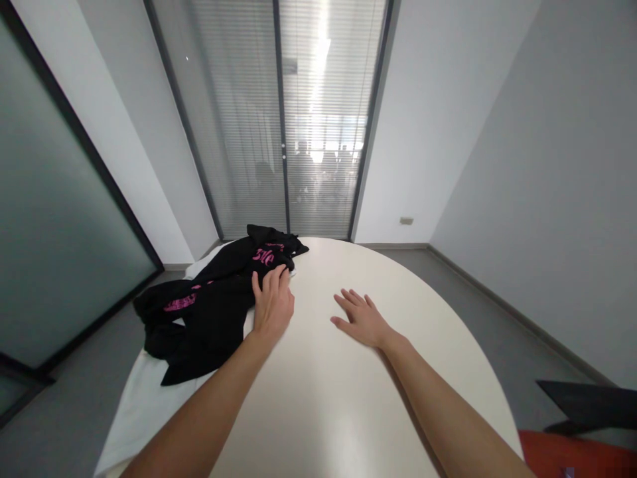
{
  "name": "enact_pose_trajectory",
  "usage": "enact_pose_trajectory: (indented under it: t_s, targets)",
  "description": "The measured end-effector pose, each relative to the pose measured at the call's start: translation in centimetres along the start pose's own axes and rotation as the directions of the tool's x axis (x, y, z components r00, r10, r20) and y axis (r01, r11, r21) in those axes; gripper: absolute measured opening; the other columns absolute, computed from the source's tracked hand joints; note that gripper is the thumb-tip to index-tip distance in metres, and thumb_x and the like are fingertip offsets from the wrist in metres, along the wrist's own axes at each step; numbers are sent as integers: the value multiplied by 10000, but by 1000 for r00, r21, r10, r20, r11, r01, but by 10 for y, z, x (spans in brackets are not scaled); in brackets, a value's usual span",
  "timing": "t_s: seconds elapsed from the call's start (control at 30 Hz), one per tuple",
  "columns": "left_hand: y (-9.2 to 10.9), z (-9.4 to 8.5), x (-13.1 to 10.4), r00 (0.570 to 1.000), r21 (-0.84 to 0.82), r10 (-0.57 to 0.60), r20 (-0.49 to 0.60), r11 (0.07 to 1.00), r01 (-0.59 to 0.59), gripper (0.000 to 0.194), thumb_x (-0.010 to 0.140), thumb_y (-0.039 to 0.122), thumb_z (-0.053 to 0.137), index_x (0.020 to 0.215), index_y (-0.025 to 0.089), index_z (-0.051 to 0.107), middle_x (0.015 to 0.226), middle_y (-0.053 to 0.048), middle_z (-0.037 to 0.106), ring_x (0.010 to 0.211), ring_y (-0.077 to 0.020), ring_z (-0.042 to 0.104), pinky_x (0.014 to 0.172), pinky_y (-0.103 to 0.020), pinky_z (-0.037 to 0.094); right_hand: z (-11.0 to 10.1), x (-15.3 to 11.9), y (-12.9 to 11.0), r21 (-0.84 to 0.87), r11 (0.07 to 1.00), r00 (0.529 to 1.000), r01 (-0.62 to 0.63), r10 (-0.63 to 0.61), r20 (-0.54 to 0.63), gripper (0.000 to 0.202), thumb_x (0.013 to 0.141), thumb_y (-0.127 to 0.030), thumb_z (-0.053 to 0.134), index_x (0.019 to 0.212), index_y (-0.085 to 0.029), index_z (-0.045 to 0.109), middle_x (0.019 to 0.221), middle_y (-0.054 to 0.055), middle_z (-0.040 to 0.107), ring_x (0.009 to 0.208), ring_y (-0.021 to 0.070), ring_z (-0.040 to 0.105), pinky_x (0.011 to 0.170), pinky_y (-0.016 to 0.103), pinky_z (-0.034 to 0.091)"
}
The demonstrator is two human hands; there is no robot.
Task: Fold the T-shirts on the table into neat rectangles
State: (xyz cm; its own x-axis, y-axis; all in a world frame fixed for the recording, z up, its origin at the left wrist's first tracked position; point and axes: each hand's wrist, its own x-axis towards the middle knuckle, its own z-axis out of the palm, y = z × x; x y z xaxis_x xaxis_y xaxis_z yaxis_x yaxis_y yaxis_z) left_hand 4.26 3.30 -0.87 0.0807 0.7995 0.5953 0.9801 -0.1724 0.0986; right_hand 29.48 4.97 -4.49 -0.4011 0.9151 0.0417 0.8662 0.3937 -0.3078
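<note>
Clearly, the left hand (273,305) reaches to the right side of a rumpled black garment (219,318), its fingertips touching the dark fabric. Its fingers lie close together and slightly bent, with the thumb set apart; whether they pinch the fabric, I cannot tell. The garment lies in loose folds on the left part of a round white table (323,398), stretching from the near left toward the far edge, with pink lettering (263,256) on its far part and a pink print (180,303) farther left. A white cloth (149,398) lies partly beneath it, showing along the left edge of the table and at the near left.

To the right, well apart from the garment, the right hand (361,320) is palm down at the table, fingers moderately spread and holding nothing; whether the palm touches the surface is unclear. Beyond the far edge stand glass panels (323,179) with blinds, and a small wall plate (407,220) is right of them. At the near right are a red surface (572,458) and a black part (592,401) above it.
</note>
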Motion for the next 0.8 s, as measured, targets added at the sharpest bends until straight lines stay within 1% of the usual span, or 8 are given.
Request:
enact_pose_trajectory:
  t_s: [0.17, 0.3, 0.4, 0.5, 0.57, 0.67, 0.73, 0.8]
  targets:
    - [27, -3, -14, 950, -145, 304, 73, 945, -292, 525, 947, 109, 339, 1465, 140, 417, 1527, -125, 427, 1317, -269, 446, 1087, -428, 363, -1, 0, -4, 56, 998, 993, 29, -22, -114, 727, 915, -595, 496, 1522, -213, 378, 1546, 134, 411, 1441, 332, 322, 1158, 580, 187]
    - [39, -5, -24, 859, -204, 485, 165, 869, -451, 462, 975, 124, 346, 1423, 166, 455, 1479, -124, 478, 1201, -253, 528, 964, -397, 444, -5, 1, -13, 117, 986, 966, 123, -92, -242, 720, 905, -449, 568, 1541, -212, 330, 1183, 89, 688, 1085, 247, 610, 998, 406, 412]
    - [36, -6, -27, 783, -244, 580, 223, 811, -532, 413, 968, 100, 372, 1350, 169, 511, 1409, -105, 537, 1122, -227, 569, 939, -366, 468, -8, 4, -20, 90, 988, 967, 126, -103, -233, 493, 953, -342, 472, 1435, -249, 512, 973, 46, 726, 907, 211, 637, 878, 335, 447]
    - [31, -7, -28, 738, -319, 626, 253, 774, -547, 403, 955, 82, 382, 1305, 206, 538, 1359, -71, 567, 1109, -192, 582, 947, -328, 481, -9, 5, -24, 81, 990, 976, 117, -99, -196, 399, 974, -295, 397, 1294, -276, 633, 1032, 43, 736, 943, 209, 654, 884, 322, 437]
    - [31, -9, -28, 762, -326, 597, 250, 793, -514, 396, 955, 95, 384, 1295, 221, 544, 1358, -67, 571, 1120, -194, 581, 956, -334, 480, -11, 4, -23, 113, 991, 978, 77, -53, -200, 387, 974, -285, 373, 1272, -272, 620, 1033, 39, 743, 934, 212, 669, 859, 314, 442]
    - [31, -15, -25, 880, -229, 421, 221, 899, -372, 397, 945, 119, 403, 1312, 195, 533, 1300, -101, 607, 1121, -231, 580, 972, -383, 462, -14, 3, -19, 230, 973, 962, -2, 64, -264, 384, 970, -283, 338, 1294, -239, 540, 919, 41, 747, 846, 220, 681, 774, 303, 453]
    - [29, -18, -24, 940, -124, 282, 191, 957, -262, 422, 938, 139, 425, 1351, 160, 507, 1207, -125, 642, 1105, -260, 580, 993, -422, 438, -16, 3, -15, 310, 950, 929, -21, 133, -344, 377, 964, -299, 330, 1283, -222, 516, 901, 53, 739, 820, 232, 678, 748, 310, 456]
    - [26, -20, -22, 960, -34, 209, 185, 978, -206, 417, 939, 147, 434, 1348, 152, 516, 1111, -124, 666, 1068, -271, 589, 995, -444, 424, -17, 4, -11, 374, 927, 881, -32, 202, -427, 367, 952, -336, 354, 1257, -216, 520, 921, 71, 730, 818, 245, 673, 731, 320, 462]
